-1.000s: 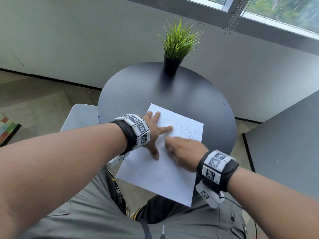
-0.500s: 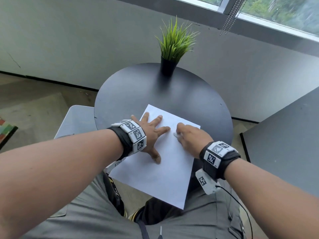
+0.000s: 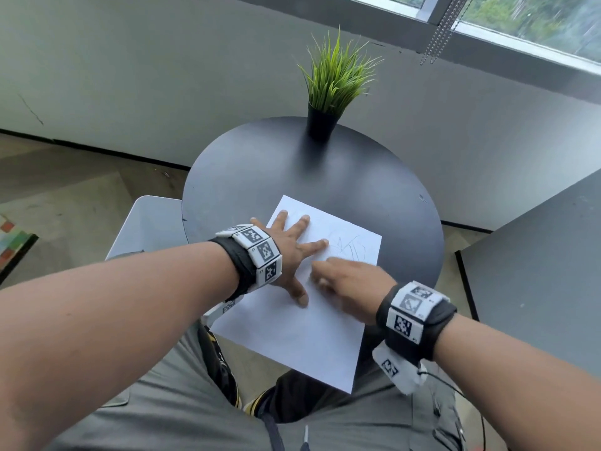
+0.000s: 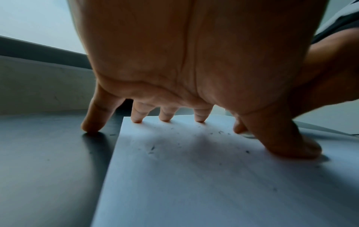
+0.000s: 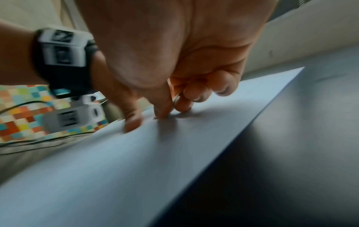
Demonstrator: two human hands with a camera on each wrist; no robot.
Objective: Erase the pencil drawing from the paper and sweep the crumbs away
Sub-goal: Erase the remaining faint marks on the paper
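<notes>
The paper (image 3: 302, 323) lies on the near part of the round black table (image 3: 260, 177), its near end hanging past the table edge over the person's lap. The pencil drawing (image 3: 349, 249), a faint scribble, sits at the far right corner of the paper.

Left hand (image 3: 287, 252): flat on the far left part of the paper, fingers straight and spread wide. In the left wrist view the little finger (image 4: 93, 121) touches the bare table just off the paper's left edge; three fingertips press the paper near its far edge, and the thumb (image 4: 287, 141) presses the paper to the right of them.

Right hand (image 3: 353, 284): on the paper just right of the left thumb and just short of the drawing, knuckles up, fingers curled. In the right wrist view the fingers (image 5: 165, 106) bunch together at the paper's surface and appear to pinch a small pale thing, mostly hidden; the view is blurred and what it is cannot be told.

Crumbs (image 4: 152, 148): small dark specks scattered over the paper under the left palm, and one or two on the table beside the paper's left edge.

A potted grass plant (image 3: 331, 89) stands at the far edge of the table, well apart from the paper.
</notes>
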